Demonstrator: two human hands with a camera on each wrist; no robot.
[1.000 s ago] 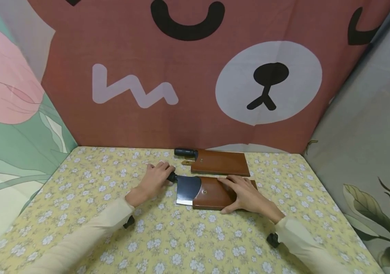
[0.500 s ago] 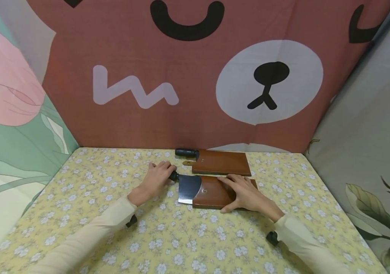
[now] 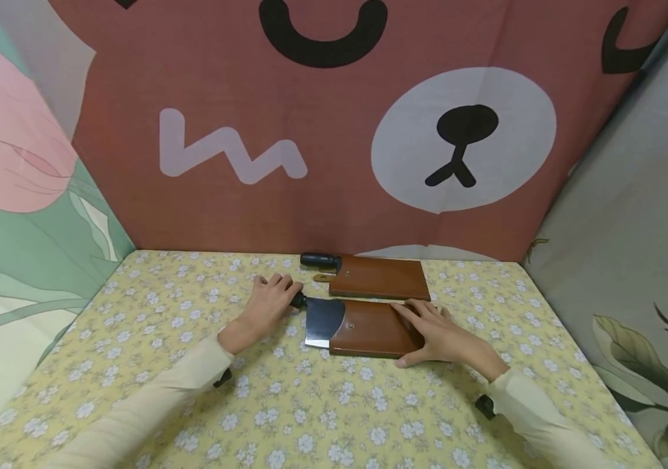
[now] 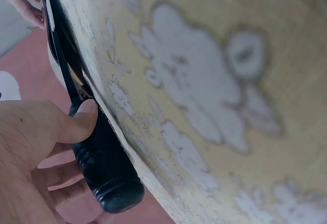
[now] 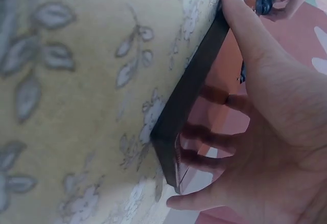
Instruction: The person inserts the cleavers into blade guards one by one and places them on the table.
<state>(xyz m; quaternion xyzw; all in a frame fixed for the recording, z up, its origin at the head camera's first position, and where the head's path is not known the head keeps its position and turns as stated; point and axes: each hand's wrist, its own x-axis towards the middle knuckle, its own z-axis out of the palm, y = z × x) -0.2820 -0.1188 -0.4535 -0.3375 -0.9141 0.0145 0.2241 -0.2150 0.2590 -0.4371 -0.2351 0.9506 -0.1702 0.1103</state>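
Note:
A cleaver with a dark blade [image 3: 319, 320] lies partly inside a brown leather sheath [image 3: 365, 331] on the table. My left hand [image 3: 264, 307] grips its black handle [image 4: 110, 168], with the thumb along the handle in the left wrist view. Spanning the sheath's right end is my right hand [image 3: 444, 335], thumb at the near edge and fingertips toward the far edge. From the right wrist, the sheath's dark edge [image 5: 196, 75] shows between thumb and fingers. Part of the blade nearest the handle stays uncovered.
Behind lies a second sheathed cleaver [image 3: 379, 279], its black handle [image 3: 317, 261] pointing left and a small strap [image 3: 322, 279] sticking out. A yellow floral cloth [image 3: 287, 404] covers the table. A brown bear-print curtain [image 3: 334, 215] hangs at the back.
My right hand has slid right along the sheath, toward its end. The left hand has shifted very slightly right, and slightly less blade shows than a second ago.

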